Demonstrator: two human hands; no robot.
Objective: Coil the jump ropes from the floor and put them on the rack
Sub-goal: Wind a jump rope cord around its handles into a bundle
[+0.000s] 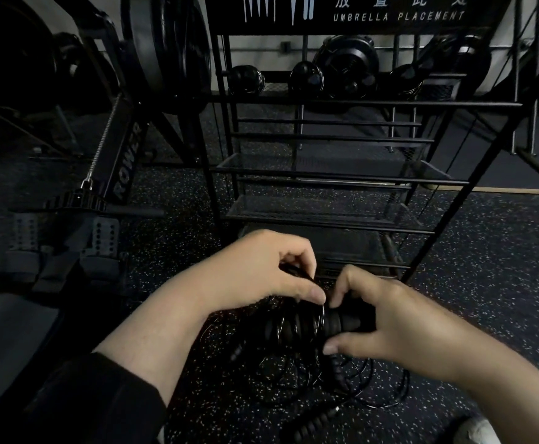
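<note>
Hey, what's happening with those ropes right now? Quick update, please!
Left hand pinches thin cord; right hand grips ribbed handle. Jump rope half wound, loose loops on floor. Rack ahead, path clear.

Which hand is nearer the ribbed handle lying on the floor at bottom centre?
Right. The right hand is above and just right of the ribbed handle; the left hand is higher up, farther away, pinching the rope.
</note>
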